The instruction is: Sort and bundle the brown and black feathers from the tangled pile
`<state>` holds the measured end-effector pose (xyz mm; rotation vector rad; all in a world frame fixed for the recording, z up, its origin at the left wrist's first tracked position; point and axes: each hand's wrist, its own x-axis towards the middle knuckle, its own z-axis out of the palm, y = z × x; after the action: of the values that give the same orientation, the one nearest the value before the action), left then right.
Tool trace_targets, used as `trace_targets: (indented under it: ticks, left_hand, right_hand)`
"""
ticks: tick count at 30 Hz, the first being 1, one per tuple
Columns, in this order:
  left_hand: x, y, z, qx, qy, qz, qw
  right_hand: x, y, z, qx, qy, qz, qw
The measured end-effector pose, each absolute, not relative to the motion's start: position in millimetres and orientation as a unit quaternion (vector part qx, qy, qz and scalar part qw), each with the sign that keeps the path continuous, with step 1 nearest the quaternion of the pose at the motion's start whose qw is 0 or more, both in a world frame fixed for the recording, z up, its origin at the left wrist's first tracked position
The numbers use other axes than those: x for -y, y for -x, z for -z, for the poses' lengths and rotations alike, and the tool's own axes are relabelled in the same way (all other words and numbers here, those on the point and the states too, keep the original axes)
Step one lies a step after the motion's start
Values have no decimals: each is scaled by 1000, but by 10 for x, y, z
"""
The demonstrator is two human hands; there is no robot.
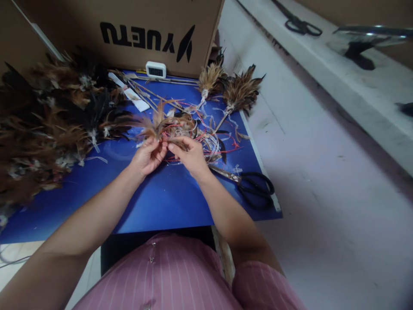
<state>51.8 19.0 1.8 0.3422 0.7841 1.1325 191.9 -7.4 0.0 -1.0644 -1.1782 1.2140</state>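
My left hand [148, 156] pinches a small bunch of brown feathers [155, 123] near its base, the tips fanning up and to the left. Close beside it, my right hand [192, 157] has its thumb and fingers pressed together at the bunch's lower end. Whatever lies between those right fingers is too small to make out. Just behind both hands is a tangled pile of red and clear plastic strips [211, 144] mixed with loose feathers. Black-handled scissors [256, 189] lie to the right of my right forearm, their blades pointing toward the pile.
Many dark feather bundles [48, 129] cover the left of the blue table [151, 202]. Two feather dusters [241, 92] lie at the back right, near thin sticks [142, 92]. A white digital timer [155, 69] stands before a cardboard box [80, 30]. More scissors [301, 26] rest on the ledge.
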Motion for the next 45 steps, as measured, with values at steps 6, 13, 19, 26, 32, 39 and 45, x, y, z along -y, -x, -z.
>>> trace_targets:
  ticks: [6, 13, 19, 26, 32, 39, 45]
  left_hand:
    - [-187, -523, -14, -354, -193, -499, 767]
    - [-196, -506, -10, -348, -185, -510, 764]
    - [-220, -493, 38, -328, -221, -494, 774]
    - [-213, -480, 74, -309, -253, -463, 791]
    - [-200, -470, 83, -304, -264, -441, 802]
    - [-198, -454, 133, -281, -281, -422, 815]
    - [-199, -455, 120, -297, -282, -399, 821]
  right_hand:
    - [78, -1940, -24, 501, 469, -485, 542]
    - [56, -1971, -32, 484, 454, -446, 601]
    - [60, -2008, -61, 480, 491, -412, 599]
    - [116, -1980, -123, 521, 463, -354, 623]
    - [138, -1976, -65, 593, 427, -324, 601]
    - [142, -1981, -74, 630, 414, -262, 603]
    - [157, -1993, -110, 646, 451, -254, 561]
